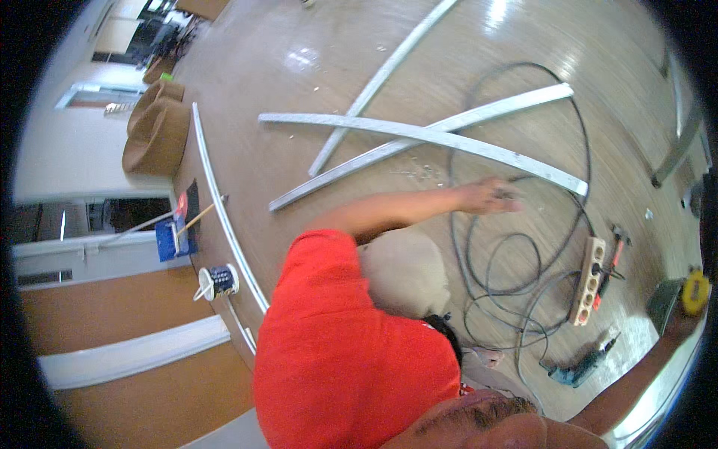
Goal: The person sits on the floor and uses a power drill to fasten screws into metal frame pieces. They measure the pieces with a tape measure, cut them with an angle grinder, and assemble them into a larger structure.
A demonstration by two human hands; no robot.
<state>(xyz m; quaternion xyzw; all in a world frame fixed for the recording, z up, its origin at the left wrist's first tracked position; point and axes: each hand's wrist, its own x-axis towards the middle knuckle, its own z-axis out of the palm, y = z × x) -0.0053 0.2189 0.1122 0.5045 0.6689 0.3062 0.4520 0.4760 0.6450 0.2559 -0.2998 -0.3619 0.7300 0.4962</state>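
My left hand reaches out over the floor beside the crossed metal profiles. Its fingers are curled and slightly blurred, with something small and greyish between them that I cannot make out. At the right rim, my right hand is closed on a yellow tape measure. Two pale metal profiles cross each other: one ends just beyond my left hand, the other passes under it. A third profile slants away behind them.
A black cable lies in loops by a power strip. Next to these are a red-handled hammer and a teal power drill. Left stand a bucket, a blue dustpan, brown chairs and a long strip.
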